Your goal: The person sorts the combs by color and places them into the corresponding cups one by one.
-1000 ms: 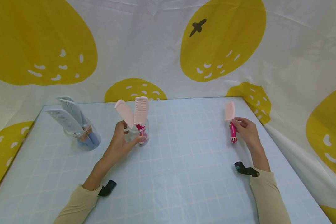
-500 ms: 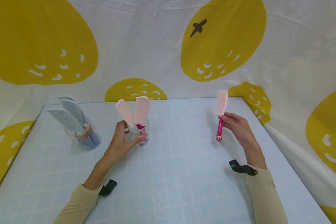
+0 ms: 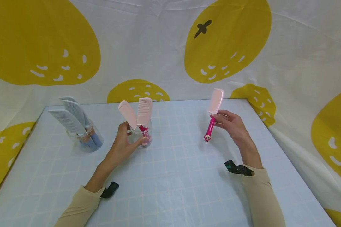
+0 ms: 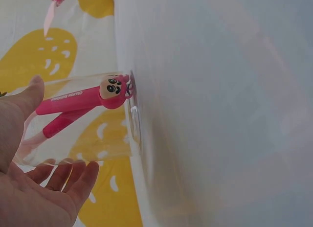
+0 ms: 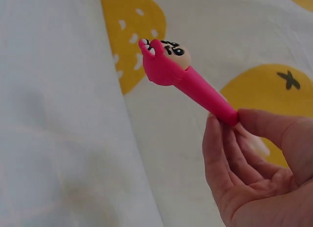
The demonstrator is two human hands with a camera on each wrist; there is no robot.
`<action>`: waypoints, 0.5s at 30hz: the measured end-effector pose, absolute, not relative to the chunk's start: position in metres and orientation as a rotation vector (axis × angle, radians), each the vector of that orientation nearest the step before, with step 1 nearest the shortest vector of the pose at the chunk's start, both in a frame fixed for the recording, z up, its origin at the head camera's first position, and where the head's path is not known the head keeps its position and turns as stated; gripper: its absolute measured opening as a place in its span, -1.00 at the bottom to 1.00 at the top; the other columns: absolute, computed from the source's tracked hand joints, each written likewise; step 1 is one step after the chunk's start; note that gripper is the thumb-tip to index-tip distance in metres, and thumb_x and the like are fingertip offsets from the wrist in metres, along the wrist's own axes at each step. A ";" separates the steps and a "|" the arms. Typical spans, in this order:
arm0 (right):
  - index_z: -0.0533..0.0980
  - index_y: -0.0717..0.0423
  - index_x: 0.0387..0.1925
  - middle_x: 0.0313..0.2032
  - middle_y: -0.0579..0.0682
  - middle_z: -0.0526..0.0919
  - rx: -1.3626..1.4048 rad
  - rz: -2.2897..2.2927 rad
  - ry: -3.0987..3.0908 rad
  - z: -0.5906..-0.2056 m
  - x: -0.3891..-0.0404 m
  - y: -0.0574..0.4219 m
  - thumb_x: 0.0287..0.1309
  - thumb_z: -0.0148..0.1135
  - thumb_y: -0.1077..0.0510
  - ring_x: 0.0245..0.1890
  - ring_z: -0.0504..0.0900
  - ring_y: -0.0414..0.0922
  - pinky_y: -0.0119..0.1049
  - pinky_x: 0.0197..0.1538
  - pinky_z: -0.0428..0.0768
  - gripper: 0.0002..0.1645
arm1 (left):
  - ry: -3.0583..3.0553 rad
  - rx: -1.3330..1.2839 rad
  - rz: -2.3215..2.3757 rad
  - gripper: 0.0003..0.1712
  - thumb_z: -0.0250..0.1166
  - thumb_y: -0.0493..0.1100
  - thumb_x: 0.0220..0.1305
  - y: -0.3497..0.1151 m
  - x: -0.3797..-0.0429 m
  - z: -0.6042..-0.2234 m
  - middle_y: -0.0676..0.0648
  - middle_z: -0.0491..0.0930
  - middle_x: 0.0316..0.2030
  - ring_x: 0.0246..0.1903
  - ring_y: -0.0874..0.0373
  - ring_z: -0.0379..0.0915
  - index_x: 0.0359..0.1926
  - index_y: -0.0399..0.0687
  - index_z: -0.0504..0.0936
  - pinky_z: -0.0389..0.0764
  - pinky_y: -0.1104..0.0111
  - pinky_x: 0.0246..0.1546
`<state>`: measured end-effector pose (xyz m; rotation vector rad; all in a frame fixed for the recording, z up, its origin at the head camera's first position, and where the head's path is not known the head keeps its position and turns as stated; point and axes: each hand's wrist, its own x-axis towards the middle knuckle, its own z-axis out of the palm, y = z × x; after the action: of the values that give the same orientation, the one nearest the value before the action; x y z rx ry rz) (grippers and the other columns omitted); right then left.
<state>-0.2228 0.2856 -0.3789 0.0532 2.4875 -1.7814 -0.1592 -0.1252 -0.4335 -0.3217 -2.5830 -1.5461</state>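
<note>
My right hand pinches a pink comb near the top of its magenta handle, above the table. A small cartoon head caps the handle's lower end, as the right wrist view shows. Around a clear glass jar curls my left hand, thumb on one side and fingers on the other. Two pink combs lean in that jar, heads up and spread apart. Their magenta handles show through the glass in the left wrist view.
To the left stands another glass jar with several light blue combs in it. A pale blue checked cloth covers the table. Behind hangs a white curtain with yellow fruit shapes.
My right hand has lifted the pink comb from the table's right side and carried it left, its handle now slanting. The left hand and its jar have stayed in place.
</note>
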 end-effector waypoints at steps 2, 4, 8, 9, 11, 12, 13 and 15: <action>0.44 0.16 0.35 0.17 0.08 0.65 0.027 -1.795 2.493 -0.378 -0.224 0.281 0.38 0.28 -0.18 0.01 0.69 -0.21 -0.43 0.06 0.64 -0.30 | -2.586 -0.323 -1.541 0.03 0.52 -0.03 0.24 -0.125 -0.159 -0.433 -0.28 0.18 0.33 0.29 -0.17 0.19 0.47 -0.23 0.04 0.35 -0.14 0.33; 0.44 0.17 0.34 0.18 0.11 0.65 0.005 -1.800 2.497 -0.377 -0.224 0.275 0.38 0.28 -0.16 0.00 0.70 -0.21 -0.43 0.05 0.64 -0.31 | -2.586 -0.321 -1.539 0.04 0.53 -0.04 0.23 -0.125 -0.159 -0.433 -0.28 0.19 0.33 0.29 -0.17 0.20 0.47 -0.22 0.04 0.36 -0.14 0.32; 0.45 0.17 0.34 0.20 0.14 0.63 -0.037 -1.811 2.496 -0.373 -0.224 0.264 0.39 0.29 -0.13 0.01 0.70 -0.19 -0.38 0.07 0.65 -0.33 | -2.583 -0.318 -1.535 0.04 0.54 -0.04 0.22 -0.126 -0.159 -0.433 -0.27 0.19 0.32 0.28 -0.16 0.21 0.47 -0.20 0.05 0.38 -0.13 0.31; 0.46 0.17 0.33 0.21 0.15 0.63 -0.048 -1.819 2.492 -0.372 -0.224 0.261 0.39 0.29 -0.12 0.01 0.70 -0.19 -0.37 0.08 0.65 -0.34 | -2.581 -0.319 -1.535 0.04 0.54 -0.03 0.22 -0.126 -0.158 -0.433 -0.27 0.19 0.32 0.28 -0.16 0.21 0.47 -0.20 0.05 0.38 -0.13 0.31; 0.47 0.17 0.33 0.21 0.14 0.63 -0.073 -1.830 2.486 -0.370 -0.224 0.255 0.39 0.29 -0.11 0.01 0.70 -0.18 -0.34 0.08 0.66 -0.36 | -2.580 -0.319 -1.536 0.04 0.54 -0.03 0.22 -0.126 -0.158 -0.433 -0.26 0.19 0.32 0.27 -0.15 0.21 0.47 -0.18 0.05 0.38 -0.12 0.31; 0.47 0.17 0.32 0.21 0.15 0.63 -0.085 -1.838 2.481 -0.369 -0.225 0.253 0.39 0.30 -0.10 0.01 0.71 -0.17 -0.33 0.08 0.66 -0.37 | -2.580 -0.320 -1.536 0.04 0.54 -0.03 0.22 -0.126 -0.158 -0.433 -0.26 0.19 0.32 0.27 -0.14 0.21 0.47 -0.18 0.05 0.38 -0.12 0.31; 0.48 0.17 0.32 0.20 0.15 0.63 -0.098 -1.846 2.475 -0.369 -0.225 0.250 0.40 0.29 -0.09 0.01 0.71 -0.16 -0.32 0.08 0.67 -0.38 | -2.580 -0.321 -1.536 0.05 0.54 -0.02 0.21 -0.126 -0.158 -0.433 -0.25 0.19 0.32 0.28 -0.14 0.21 0.47 -0.18 0.04 0.38 -0.12 0.32; 0.48 0.17 0.31 0.20 0.16 0.63 -0.123 -1.856 2.463 -0.367 -0.226 0.245 0.40 0.29 -0.07 0.01 0.71 -0.14 -0.30 0.07 0.67 -0.40 | -2.580 -0.319 -1.539 0.05 0.54 -0.01 0.21 -0.126 -0.158 -0.433 -0.25 0.19 0.32 0.28 -0.13 0.21 0.47 -0.16 0.05 0.38 -0.11 0.32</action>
<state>-0.2258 0.2455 -0.3669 -0.1228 2.4634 -1.8563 -0.1582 -0.1256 -0.4327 -0.3194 -2.5804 -1.5387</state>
